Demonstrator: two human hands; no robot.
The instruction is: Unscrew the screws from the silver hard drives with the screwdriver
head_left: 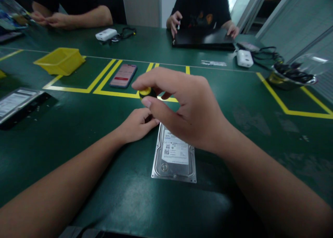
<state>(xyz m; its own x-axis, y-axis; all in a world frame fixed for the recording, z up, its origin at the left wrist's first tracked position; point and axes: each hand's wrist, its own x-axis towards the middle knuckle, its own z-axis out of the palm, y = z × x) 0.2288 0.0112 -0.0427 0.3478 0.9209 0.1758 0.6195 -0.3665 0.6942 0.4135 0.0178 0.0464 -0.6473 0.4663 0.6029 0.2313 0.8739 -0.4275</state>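
Hard drive lies label-up on the green table before us, partly hidden behind our right hand, whose thumb and fingers pinch a yellow-and-black handle. Our left hand curls at the drive's far left side; we cannot tell whether its fingers clamp anything. Beyond, we see a phone and, farther left, a yellow bin.
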